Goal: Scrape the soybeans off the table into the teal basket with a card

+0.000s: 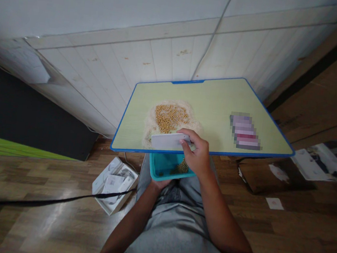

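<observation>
A flat white rectangular card (167,141) is pinched between the thumb and fingers of my right hand (198,152). It stands on its edge near the front of the small table, just before a pile of yellow soybeans (169,116) spread over white rice-like grains (194,123). Below the table's front edge, above my lap, is a teal plastic tray (159,177) with some beans gathered at its right side. My left hand (162,183) holds the tray from underneath, its fingers hidden by it.
The pale green table (215,99) has a blue rim and stands against a panelled wall. A pixelated flat item (245,130) lies on its right part. An open white box (115,185) sits on the floor at the left, crossed by a black strap (60,201).
</observation>
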The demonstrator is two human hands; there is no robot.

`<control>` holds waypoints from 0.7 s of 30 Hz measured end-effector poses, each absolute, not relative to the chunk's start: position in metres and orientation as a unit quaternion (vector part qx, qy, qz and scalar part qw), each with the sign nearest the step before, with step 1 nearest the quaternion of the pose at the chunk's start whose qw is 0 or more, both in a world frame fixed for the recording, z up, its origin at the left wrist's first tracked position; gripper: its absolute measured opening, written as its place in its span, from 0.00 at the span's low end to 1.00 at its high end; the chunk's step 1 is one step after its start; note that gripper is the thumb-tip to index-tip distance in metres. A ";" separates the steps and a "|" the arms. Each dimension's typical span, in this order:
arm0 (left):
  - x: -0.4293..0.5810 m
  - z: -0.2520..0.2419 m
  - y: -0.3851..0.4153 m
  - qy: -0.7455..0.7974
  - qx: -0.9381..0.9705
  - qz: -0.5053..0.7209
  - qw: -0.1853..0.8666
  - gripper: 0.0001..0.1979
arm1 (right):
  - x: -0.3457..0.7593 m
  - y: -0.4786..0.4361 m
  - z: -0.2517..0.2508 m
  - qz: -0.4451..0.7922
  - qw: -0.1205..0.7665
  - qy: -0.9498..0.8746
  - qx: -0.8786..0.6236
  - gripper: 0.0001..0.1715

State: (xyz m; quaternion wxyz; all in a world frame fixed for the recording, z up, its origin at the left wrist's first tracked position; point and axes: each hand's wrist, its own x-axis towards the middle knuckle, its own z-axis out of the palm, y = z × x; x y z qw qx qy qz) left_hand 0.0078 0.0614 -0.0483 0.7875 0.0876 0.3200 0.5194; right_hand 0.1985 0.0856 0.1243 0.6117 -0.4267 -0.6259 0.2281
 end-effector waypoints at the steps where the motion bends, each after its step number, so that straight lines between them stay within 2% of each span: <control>1: 0.007 -0.047 0.062 0.314 0.085 0.521 0.789 0.36 | 0.196 0.086 0.125 0.230 0.610 -0.626 -0.428 0.18; 6: 0.006 -0.050 0.062 0.301 0.079 0.515 0.799 0.35 | 0.197 0.086 0.123 0.207 0.634 -0.601 -0.440 0.20; 12: 0.002 -0.059 0.057 0.308 0.072 0.504 0.804 0.37 | 0.221 0.089 0.119 0.109 0.684 -0.520 -0.500 0.16; 16: -0.003 -0.054 0.054 0.317 0.105 0.496 0.801 0.38 | 0.230 0.093 0.119 0.070 0.679 -0.511 -0.522 0.16; 21: -0.002 -0.050 0.055 0.320 0.102 0.493 0.803 0.34 | 0.235 0.106 0.129 0.056 0.654 -0.541 -0.526 0.16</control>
